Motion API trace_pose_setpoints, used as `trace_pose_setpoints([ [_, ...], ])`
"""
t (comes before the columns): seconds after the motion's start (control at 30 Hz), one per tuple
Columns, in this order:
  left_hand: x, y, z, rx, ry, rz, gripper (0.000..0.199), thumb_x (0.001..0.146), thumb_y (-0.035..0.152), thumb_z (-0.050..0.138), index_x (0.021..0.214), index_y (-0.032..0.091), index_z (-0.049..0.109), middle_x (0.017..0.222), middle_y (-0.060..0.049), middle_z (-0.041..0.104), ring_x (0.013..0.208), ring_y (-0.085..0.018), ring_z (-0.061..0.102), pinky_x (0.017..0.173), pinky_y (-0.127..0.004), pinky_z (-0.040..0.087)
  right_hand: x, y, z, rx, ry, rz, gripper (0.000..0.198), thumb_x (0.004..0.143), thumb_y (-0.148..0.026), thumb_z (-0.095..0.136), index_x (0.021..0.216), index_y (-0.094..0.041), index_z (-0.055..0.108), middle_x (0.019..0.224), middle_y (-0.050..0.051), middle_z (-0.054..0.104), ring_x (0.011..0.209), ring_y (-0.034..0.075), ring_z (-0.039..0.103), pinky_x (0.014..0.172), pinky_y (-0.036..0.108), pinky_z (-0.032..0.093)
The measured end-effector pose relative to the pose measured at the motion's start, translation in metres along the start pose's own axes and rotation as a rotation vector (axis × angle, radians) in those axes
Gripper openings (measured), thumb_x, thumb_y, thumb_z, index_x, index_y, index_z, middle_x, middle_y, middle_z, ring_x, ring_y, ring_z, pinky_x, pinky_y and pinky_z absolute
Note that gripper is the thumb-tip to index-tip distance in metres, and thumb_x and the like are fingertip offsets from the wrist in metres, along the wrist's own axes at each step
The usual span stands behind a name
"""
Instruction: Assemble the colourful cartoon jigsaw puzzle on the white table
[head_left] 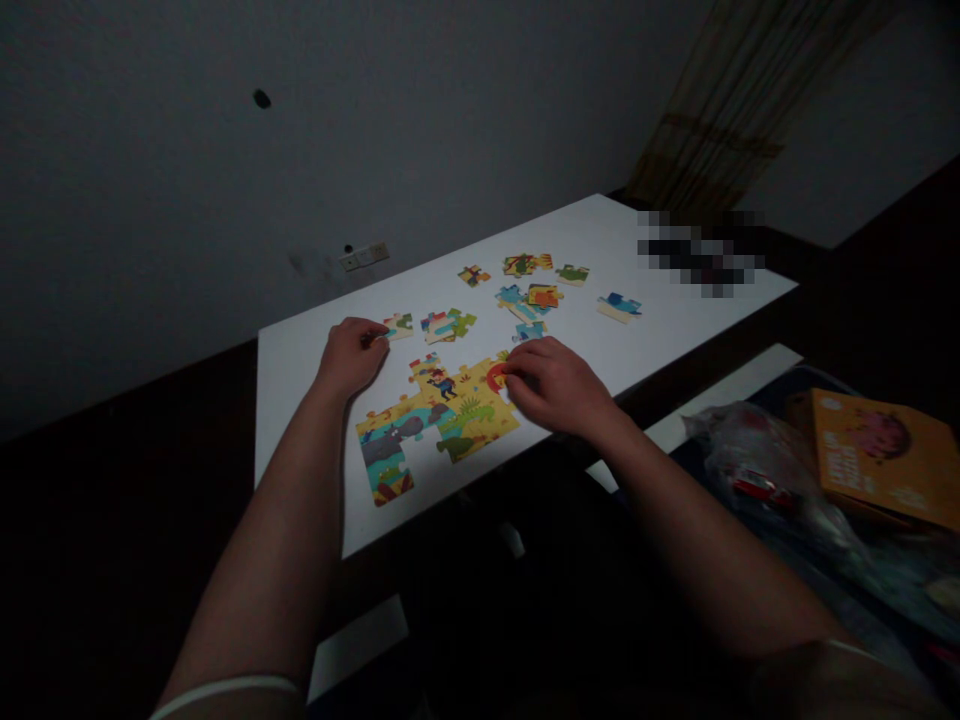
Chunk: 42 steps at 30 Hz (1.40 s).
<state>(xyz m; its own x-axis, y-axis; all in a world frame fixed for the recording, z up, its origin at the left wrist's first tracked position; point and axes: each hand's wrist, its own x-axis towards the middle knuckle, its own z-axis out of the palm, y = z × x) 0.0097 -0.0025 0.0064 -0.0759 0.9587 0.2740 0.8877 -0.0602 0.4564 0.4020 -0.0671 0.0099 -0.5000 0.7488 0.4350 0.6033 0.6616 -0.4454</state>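
In the head view, we count one white rectangular table (600, 240), one joined section of flat, multicoloured jigsaw pieces (480, 415) near its front edge, and several loose jigsaw pieces (619, 306) beyond (overlaps prevent an exact count). Our left hand (351, 355) has its fingers narrow beside one green-and-cream piece (400, 325); we cannot tell whether they grip it. Our right hand (559, 385), fingers narrow, partly covers the section's right edge; its hold is unclear. At right: one orange cardboard box (892, 455), one clear plastic bag (739, 445).

The joined puzzle (480, 415) is yellow, green and teal, the table (607, 250) white.
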Motion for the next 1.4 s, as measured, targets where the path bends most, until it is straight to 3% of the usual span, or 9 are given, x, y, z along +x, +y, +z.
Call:
trace_pose_setpoints([
  [0.37, 0.0018, -0.0041, -0.0001, -0.023, -0.013, 0.023, 0.030, 0.096, 0.030, 0.074, 0.118, 0.020, 0.092, 0.127, -0.016, 0.083, 0.116, -0.036, 0.076, 0.121, -0.057, 0.059, -0.0006, 0.0002, -0.0003, 0.015, -0.021, 0.018, 0.039, 0.106, -0.028, 0.063, 0.134, -0.030, 0.090, 0.111, 0.015, 0.082, 0.112, 0.039, 0.071, 0.101, 0.062, 0.057],
  [0.7, 0.0010, -0.0032, -0.0002, -0.014, -0.014, 0.017, 0.032, 0.097, 0.029, 0.074, 0.121, 0.018, 0.092, 0.127, -0.016, 0.083, 0.113, -0.034, 0.076, 0.118, -0.054, 0.061, -0.0005, 0.0004, -0.0003, 0.008, -0.014, 0.005, 0.030, 0.111, -0.027, 0.057, 0.112, -0.025, 0.087, 0.117, 0.015, 0.082, 0.114, 0.037, 0.073, 0.103, 0.057, 0.058],
  [1.4, 0.0010, -0.0051, 0.0014, 0.007, 0.005, 0.037, 0.030, 0.096, 0.030, 0.074, 0.118, 0.020, 0.092, 0.127, -0.015, 0.083, 0.118, -0.036, 0.075, 0.121, -0.056, 0.059, -0.0005, 0.0001, -0.0010, 0.008, -0.011, 0.019, 0.031, 0.111, -0.028, 0.058, 0.112, -0.024, 0.089, 0.117, 0.016, 0.084, 0.112, 0.036, 0.075, 0.103, 0.056, 0.058],
])
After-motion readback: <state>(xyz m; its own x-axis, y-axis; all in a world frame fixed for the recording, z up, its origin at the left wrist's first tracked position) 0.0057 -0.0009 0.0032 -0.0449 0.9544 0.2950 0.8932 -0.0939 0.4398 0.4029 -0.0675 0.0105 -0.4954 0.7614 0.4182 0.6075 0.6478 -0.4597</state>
